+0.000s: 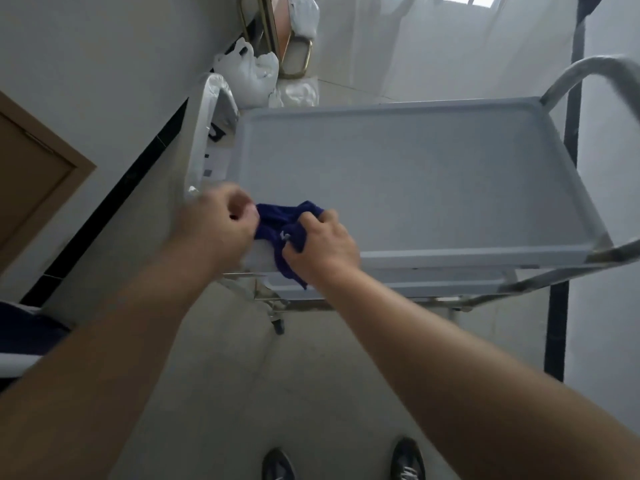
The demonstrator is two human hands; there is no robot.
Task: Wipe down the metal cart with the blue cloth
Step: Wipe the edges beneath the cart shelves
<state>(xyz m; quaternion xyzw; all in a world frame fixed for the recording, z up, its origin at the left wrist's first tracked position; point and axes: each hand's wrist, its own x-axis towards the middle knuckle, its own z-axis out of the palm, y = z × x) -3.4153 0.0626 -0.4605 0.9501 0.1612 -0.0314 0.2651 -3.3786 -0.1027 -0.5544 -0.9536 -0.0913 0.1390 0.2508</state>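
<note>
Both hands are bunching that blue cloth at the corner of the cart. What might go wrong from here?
The cart stands on wheels, so a hard push may roll it away. The blue cloth is held wadded between the left hand and the right hand, so it may wipe only a narrow strip. White bags sit close behind the cart and could be bumped if it rolls.

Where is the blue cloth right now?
The blue cloth is bunched between the left hand and right hand, at the near left corner of the cart's top tray.
</note>
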